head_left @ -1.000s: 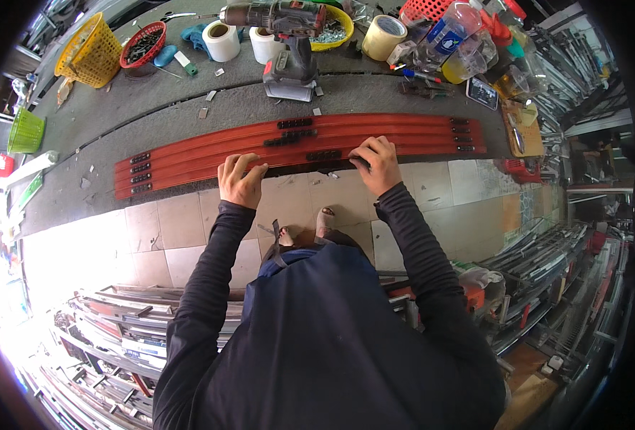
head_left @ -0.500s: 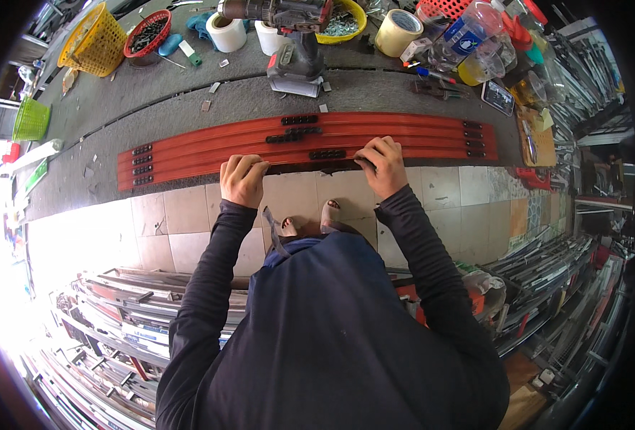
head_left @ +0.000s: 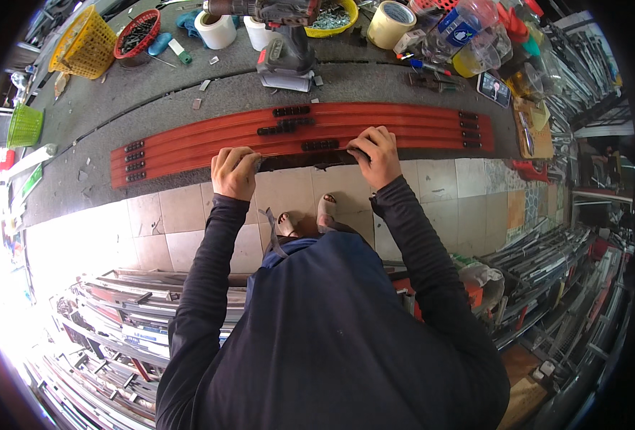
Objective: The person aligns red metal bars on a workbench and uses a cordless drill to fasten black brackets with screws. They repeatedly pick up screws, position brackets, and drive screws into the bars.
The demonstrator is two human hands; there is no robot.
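Note:
Several long red bars (head_left: 203,143) lie side by side across the dark worktable, close to its near edge. Rows of small black blocks sit on them: one group at the left end (head_left: 135,160), another at the right end (head_left: 470,130), and more around the middle (head_left: 285,127). My left hand (head_left: 235,173) is closed in a pinch at the near edge of the nearest bar, left of centre. My right hand (head_left: 376,156) pinches that same edge farther right, just past a short black row (head_left: 320,145). The fingertips of both hands are partly hidden.
Behind the bars stands a cordless drill (head_left: 287,54). Tape rolls (head_left: 391,25), a yellow basket (head_left: 82,44), a red basket (head_left: 137,34) and plastic bottles (head_left: 468,29) line the back. A phone (head_left: 493,89) lies at right. Racks of metal profiles (head_left: 117,337) flank me.
The whole view has shifted slightly, so the table and bars appear a little higher and more to the left. Both hands keep about the same places along the bars.

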